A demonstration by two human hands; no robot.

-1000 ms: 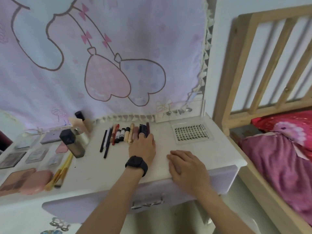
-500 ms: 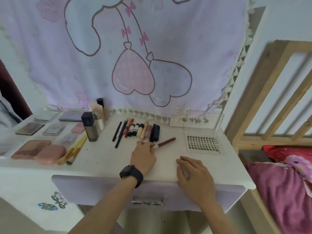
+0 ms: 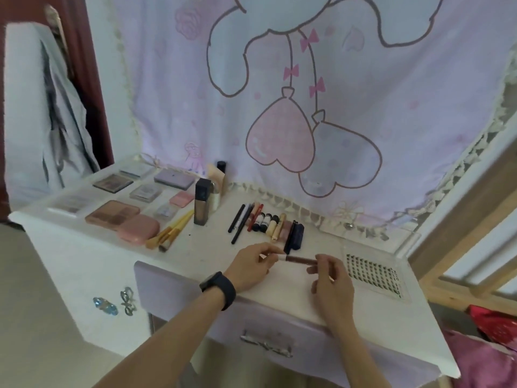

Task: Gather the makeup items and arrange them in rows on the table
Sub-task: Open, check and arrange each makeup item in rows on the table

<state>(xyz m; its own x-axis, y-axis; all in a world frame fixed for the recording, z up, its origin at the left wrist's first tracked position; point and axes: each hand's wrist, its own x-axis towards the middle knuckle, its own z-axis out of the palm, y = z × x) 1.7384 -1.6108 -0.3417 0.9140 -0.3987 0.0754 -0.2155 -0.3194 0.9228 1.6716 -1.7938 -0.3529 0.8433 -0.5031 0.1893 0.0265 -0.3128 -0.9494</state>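
A brown lip gloss tube (image 3: 299, 259) is held level over the white table (image 3: 212, 256). My left hand (image 3: 253, 266), with a black watch on the wrist, pinches its pale left end. My right hand (image 3: 330, 278) pinches the other end. Just behind the hands lies a row of pencils, small tubes and dark sticks (image 3: 265, 222). A tall foundation bottle (image 3: 202, 201) stands left of that row. Yellow-handled brushes (image 3: 170, 231) lie in front of it. Pink compacts (image 3: 126, 219) and several palettes (image 3: 113, 182) fill the table's left part.
A clear case of false lashes (image 3: 373, 274) lies on the table's right part. A cartoon cloth (image 3: 307, 93) hangs behind the table. A wooden bed frame (image 3: 458, 219) with pink bedding (image 3: 492, 357) stands to the right. A drawer handle (image 3: 267, 344) is below the table edge.
My left hand drew the brown tube out of the row toward the table's front. My right hand lifted off the table edge and took the tube's other end. The view swung left.
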